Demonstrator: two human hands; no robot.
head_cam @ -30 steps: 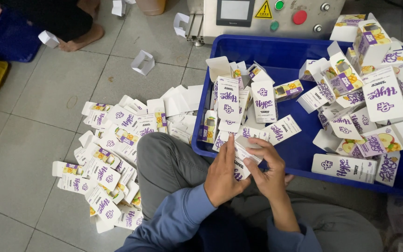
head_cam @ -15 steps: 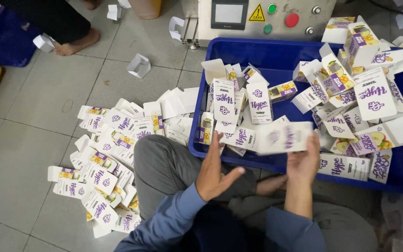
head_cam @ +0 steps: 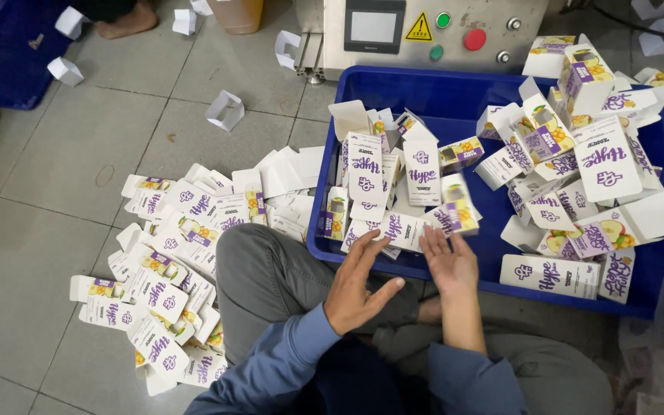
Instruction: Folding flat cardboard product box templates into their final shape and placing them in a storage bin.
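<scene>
Open hands (head_cam: 449, 263) at blue crate (head_cam: 493, 253) rim

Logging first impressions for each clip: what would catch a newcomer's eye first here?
Probably the blue tub at upper right, heaped with small white and purple cartons. Next, the spread of flat cartons on the grey floor tiles at left. In the middle, the left hand and right hand hover open and empty at the tub's near edge.

Both empty hands, left (head_cam: 356, 286) and right (head_cam: 449, 265), hover by a small carton (head_cam: 459, 204) over the blue crate (head_cam: 455, 100)
</scene>
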